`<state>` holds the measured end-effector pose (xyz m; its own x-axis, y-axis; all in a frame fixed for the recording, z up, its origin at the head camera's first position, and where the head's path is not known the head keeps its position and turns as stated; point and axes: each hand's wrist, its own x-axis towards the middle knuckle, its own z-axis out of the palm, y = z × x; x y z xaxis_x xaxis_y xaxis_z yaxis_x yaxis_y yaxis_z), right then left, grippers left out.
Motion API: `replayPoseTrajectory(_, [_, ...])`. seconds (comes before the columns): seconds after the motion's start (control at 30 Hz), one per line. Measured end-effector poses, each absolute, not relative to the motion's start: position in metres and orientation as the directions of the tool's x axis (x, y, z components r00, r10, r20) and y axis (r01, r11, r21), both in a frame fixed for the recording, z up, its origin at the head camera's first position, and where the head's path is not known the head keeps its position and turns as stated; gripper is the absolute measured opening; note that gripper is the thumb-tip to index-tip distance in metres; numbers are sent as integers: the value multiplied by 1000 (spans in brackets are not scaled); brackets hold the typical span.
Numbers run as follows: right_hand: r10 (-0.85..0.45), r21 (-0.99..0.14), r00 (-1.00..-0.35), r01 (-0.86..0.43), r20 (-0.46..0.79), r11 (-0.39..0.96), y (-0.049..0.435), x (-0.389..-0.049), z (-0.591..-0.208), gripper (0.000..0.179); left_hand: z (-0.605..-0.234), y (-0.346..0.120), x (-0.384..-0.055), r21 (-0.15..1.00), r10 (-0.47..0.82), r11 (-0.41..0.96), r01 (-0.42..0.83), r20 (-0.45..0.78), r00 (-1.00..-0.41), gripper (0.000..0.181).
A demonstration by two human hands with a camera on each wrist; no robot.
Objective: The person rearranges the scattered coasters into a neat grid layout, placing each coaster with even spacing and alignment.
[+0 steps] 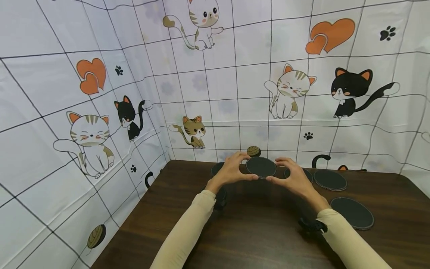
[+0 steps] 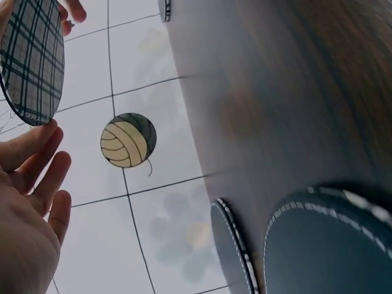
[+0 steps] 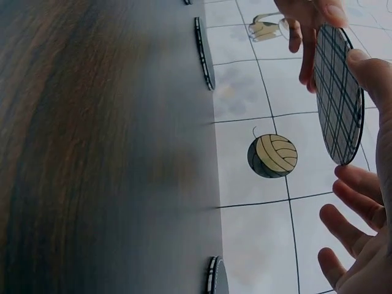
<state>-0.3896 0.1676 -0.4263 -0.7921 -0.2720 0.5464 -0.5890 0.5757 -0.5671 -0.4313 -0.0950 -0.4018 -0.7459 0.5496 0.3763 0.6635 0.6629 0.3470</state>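
A round flat coaster (image 1: 261, 167), dark on its upper face, is raised above the table between both hands. Its underside shows a plaid pattern in the left wrist view (image 2: 35, 58) and the right wrist view (image 3: 339, 98). My left hand (image 1: 231, 170) holds the left part of the rim with thumb and fingertips. On the opposite side, my right hand (image 1: 295, 180) grips the rim the same way, its lower fingers spread. Behind the left hand, another dark coaster (image 1: 217, 168) is partly covered; one more (image 1: 307, 175) shows behind the right hand.
Right of the right hand lie two round coasters, one farther back (image 1: 330, 179) and one nearer (image 1: 352, 213). Another coaster (image 1: 221, 195) is partly hidden by the left wrist. The dark wooden table (image 1: 255, 235) meets a cat-print wall covering (image 1: 221, 86) behind and at left.
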Motion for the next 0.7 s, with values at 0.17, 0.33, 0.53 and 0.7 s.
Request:
replayPoseTrajectory(0.17, [-265, -566, -801, -574, 536, 591, 167, -384, -427, 71, -403, -97, -427, 315, 558, 671, 672, 382, -736, 85])
replayPoseTrajectory(0.33, [-280, -549, -793, -585, 541, 597, 168, -377, -422, 70, -399, -99, -420, 310, 570, 664, 680, 378, -729, 86])
replayPoseTrajectory(0.53, [-296, -531, -777, -605, 556, 593, 172, -367, -417, 68, -394, -102, -410, 294, 605, 638, 712, 382, -699, 82])
replayPoseTrajectory(0.7, [-336, -518, -754, -640, 564, 568, 175, -359, -417, 66, -391, -109, -399, 296, 643, 611, 734, 356, -678, 79])
